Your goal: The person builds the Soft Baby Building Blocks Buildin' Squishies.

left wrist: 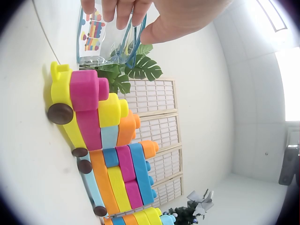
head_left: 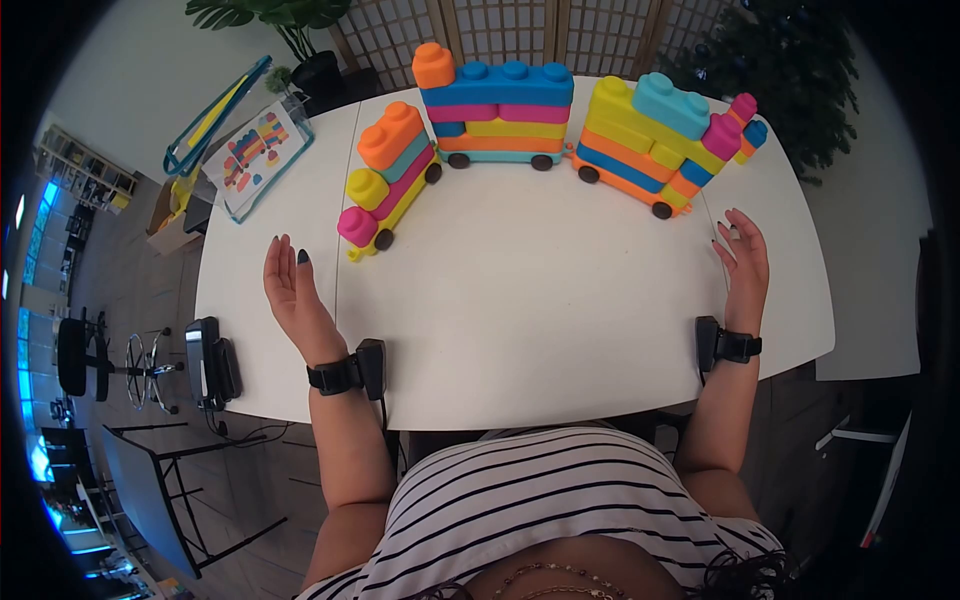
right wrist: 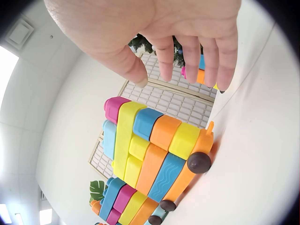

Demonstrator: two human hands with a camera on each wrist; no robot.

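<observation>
A train of toy block wagons stands in an arc on the white table [head_left: 480,330]. Its left wagon [head_left: 400,190] has a pink block at the front; the middle wagon [head_left: 498,115] carries a long blue block; the right wagon [head_left: 650,145] is topped with light blue and pink. My left hand [head_left: 297,305], held below and left of the left wagon, has relaxed fingers and touches no block. My right hand [head_left: 745,270] is below and right of the right wagon, fingers slightly bent, holding nothing. In the right wrist view its fingers [right wrist: 190,56] hang apart from the right wagon [right wrist: 154,150].
A clear bag with a picture card [head_left: 258,160] stands at the table's back left. A black device [head_left: 210,360] lies at the left edge. Small blocks [head_left: 750,142] stand behind the right wagon. Beyond the table are a potted plant [head_left: 318,75], a folding screen and a dark tree.
</observation>
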